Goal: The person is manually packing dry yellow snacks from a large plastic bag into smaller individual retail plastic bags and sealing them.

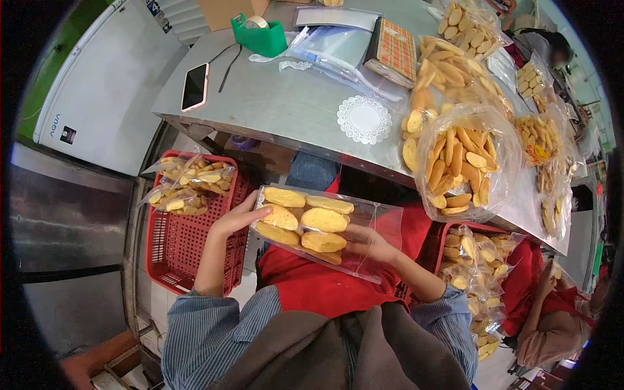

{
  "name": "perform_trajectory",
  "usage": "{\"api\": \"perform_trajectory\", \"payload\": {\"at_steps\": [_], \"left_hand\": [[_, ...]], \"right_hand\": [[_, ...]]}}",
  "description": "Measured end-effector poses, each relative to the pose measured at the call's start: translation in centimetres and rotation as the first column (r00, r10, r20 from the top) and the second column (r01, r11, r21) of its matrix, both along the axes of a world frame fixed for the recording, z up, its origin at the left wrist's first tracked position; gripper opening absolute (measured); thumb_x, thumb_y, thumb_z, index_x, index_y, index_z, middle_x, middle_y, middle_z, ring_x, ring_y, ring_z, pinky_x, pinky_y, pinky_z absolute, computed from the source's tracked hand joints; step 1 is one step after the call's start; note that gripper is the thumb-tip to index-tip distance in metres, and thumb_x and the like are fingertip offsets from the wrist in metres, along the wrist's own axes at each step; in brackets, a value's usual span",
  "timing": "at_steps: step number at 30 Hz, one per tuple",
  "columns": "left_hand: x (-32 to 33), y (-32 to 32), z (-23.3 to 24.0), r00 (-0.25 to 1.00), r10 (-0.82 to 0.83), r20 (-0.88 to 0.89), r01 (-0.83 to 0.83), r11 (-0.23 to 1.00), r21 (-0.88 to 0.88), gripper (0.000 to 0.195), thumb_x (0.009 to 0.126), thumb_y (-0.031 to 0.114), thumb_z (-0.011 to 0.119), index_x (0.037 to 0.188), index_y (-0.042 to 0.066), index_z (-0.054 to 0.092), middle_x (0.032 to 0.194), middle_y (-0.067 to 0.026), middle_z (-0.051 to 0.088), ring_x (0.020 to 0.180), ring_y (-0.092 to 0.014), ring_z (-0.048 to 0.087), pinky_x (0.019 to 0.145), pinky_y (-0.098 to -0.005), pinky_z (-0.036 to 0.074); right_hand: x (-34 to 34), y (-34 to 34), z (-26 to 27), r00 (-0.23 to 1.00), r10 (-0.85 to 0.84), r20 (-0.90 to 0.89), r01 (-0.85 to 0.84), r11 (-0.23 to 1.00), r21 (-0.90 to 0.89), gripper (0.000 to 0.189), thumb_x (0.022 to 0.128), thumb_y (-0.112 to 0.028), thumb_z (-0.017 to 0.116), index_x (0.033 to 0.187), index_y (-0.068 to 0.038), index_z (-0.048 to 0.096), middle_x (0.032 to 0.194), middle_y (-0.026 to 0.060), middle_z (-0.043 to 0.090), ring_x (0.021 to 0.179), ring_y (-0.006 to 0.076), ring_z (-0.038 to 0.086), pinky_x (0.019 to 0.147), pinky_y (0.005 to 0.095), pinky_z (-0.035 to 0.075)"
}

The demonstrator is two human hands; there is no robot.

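A clear plastic bag of oval toasted bread slices [324, 220] lies across my lap, between my two hands. My left hand [236, 217] grips its left end, with the thumb over the top. Under the bag's right part is my right hand [373, 243], its fingers partly hidden behind the plastic and the slices. The slices fill the left part of the bag in rows; its right part is flat, with a thin line across it. On the metal table, a large open plastic bag [463, 165] holds many loose slices.
A red plastic basket [195, 243] with filled bags stands at my left, another [441, 243] at my right. On the table are a phone [195, 87], a green tape dispenser [261, 36], a paper doily [364, 119], a notebook [392, 51] and plastic sleeves [336, 46]. Co-workers [553, 317] are at the right.
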State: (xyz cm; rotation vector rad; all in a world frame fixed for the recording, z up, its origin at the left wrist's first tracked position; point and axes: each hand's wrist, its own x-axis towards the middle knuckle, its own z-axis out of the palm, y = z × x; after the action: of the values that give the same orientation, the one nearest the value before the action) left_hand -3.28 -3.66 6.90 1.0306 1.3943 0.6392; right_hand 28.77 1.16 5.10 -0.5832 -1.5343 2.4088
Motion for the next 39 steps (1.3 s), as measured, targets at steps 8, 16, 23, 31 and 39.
{"api": "perform_trajectory", "payload": {"at_steps": [8,16,23,31,39], "left_hand": [[2.3,0.3,-1.4,0.728,0.355,0.586,-0.294,0.934,-0.201,0.07,0.074,0.016,0.057,0.132,0.004,0.02,0.129,-0.01,0.033,0.118,-0.02,0.035,0.096,-0.0298,0.029],[-0.8,-4.3,-5.6,0.561,0.547,0.621,-0.506,0.82,-0.266,0.052,0.077,0.015,0.052,0.124,0.003,0.034,0.119,-0.0119,0.046,0.108,-0.023,0.046,0.093,-0.0343,0.035],[0.1,-5.6,-6.4,0.421,0.632,0.651,-0.659,0.706,-0.26,0.044,0.08,0.025,0.049,0.117,0.001,0.042,0.11,-0.0125,0.053,0.101,-0.025,0.051,0.089,-0.0373,0.039],[1.2,-5.2,-5.9,0.473,0.685,0.554,-0.653,0.695,-0.302,0.045,0.082,0.028,0.048,0.118,0.003,0.041,0.114,-0.0116,0.05,0.104,-0.025,0.048,0.089,-0.0375,0.039],[0.2,-4.6,-6.4,0.399,0.665,0.631,-0.683,0.674,-0.279,0.045,0.082,0.028,0.048,0.119,0.003,0.041,0.114,-0.012,0.051,0.103,-0.025,0.05,0.09,-0.0365,0.038]], "right_hand": [[-1.7,-1.3,-1.3,0.944,-0.08,-0.319,-0.126,0.807,-0.577,0.064,0.078,-0.006,0.054,0.131,-0.001,0.019,0.136,0.0093,0.025,0.126,0.0203,0.022,0.102,0.0326,0.018],[5.0,3.4,6.4,0.995,-0.073,0.061,0.073,0.997,-0.003,0.038,0.082,-0.005,0.048,0.119,0.0,0.039,0.114,0.0118,0.048,0.104,0.0214,0.048,0.087,0.0309,0.039],[15.2,14.2,7.8,0.287,-0.952,0.105,0.095,0.137,0.986,0.018,0.074,-0.015,0.058,0.079,0.003,0.055,0.075,0.0143,0.058,0.073,0.0249,0.057,0.062,0.0327,0.044],[14.8,15.7,6.1,0.229,-0.921,-0.316,0.155,-0.286,0.946,0.028,0.079,-0.016,0.053,0.101,0.0,0.048,0.088,0.0214,0.055,0.079,0.0374,0.053,0.065,0.0416,0.043],[9.1,8.2,7.5,0.807,-0.526,0.267,0.414,0.828,0.379,0.018,0.08,-0.008,0.054,0.097,-0.005,0.053,0.088,0.0034,0.055,0.076,0.01,0.054,0.059,0.0202,0.046]]}}
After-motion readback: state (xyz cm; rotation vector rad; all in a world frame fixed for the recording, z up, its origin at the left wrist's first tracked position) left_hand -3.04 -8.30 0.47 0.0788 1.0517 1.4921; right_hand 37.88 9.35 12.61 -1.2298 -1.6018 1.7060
